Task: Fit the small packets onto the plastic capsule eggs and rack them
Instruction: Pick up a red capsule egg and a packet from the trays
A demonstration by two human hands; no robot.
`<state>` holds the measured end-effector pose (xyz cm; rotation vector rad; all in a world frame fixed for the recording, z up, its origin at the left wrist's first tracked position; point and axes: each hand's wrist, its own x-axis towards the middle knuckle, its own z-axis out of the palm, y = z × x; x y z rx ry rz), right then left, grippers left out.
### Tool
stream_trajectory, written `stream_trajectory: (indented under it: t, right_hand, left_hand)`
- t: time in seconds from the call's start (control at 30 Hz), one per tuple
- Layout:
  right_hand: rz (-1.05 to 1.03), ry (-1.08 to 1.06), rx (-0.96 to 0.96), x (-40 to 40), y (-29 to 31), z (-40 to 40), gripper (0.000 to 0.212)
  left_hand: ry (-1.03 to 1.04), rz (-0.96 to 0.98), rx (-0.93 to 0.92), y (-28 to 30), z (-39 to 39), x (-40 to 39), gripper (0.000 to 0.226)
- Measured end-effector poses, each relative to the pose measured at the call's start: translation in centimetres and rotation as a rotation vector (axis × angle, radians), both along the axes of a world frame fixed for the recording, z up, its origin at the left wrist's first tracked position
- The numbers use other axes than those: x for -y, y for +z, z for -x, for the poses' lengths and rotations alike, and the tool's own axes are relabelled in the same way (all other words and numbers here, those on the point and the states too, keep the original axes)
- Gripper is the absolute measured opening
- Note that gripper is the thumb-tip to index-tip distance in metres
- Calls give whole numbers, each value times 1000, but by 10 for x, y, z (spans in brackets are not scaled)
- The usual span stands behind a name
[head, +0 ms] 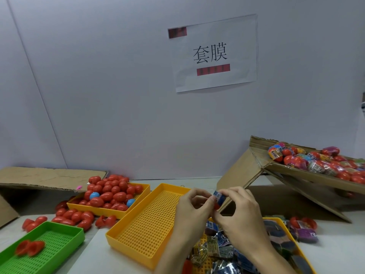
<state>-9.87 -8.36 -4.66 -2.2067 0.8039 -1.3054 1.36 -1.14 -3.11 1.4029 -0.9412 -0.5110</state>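
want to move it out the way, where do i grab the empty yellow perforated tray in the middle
Take the empty yellow perforated plastic tray by its near-left corner rim, coming from the front-left. That raised rim is bare there, while the left hand and right hand cover its right side.

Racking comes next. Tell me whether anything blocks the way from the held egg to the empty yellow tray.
Nothing visible does. Both hands, left hand and right hand, pinch the egg with its blue packet just above the empty yellow tray's right edge, and the perforated floor beside them lies bare.
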Motion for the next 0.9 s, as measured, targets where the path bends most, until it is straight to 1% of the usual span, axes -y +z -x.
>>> stream_trajectory:
  t: [0.1,0.13,0.23,0.4,0.5,0.7,0.77,0.9]
  right_hand:
    - [4,37,4,0,0,-1,49]
    - [7,50,3,0,0,-1,49]
    - [12,78,1,1,-1,0,48]
    - [1,98,29,3,-2,1,48]
    - [-16,109,30,2,-2,0,51]
    - [-54,176,54,0,1,1,47]
    - [-55,187,58,-1,2,1,46]
    - [-51,166,103,1,1,2,45]
  left_hand:
    - [-34,-39,-36,-1,2,0,25]
    - [-58,-59,-12,-1,2,0,26]
    - [-115,-86,73,0,3,0,18]
    - [-128,-127,71,2,-1,-2,28]
    - [-124,-136,87,3,-1,-3,29]
    - [-116,-56,75,3,1,-4,13]
    - [-138,-34,90,2,2,-4,14]
    - [-165,6,83,2,5,-3,23]
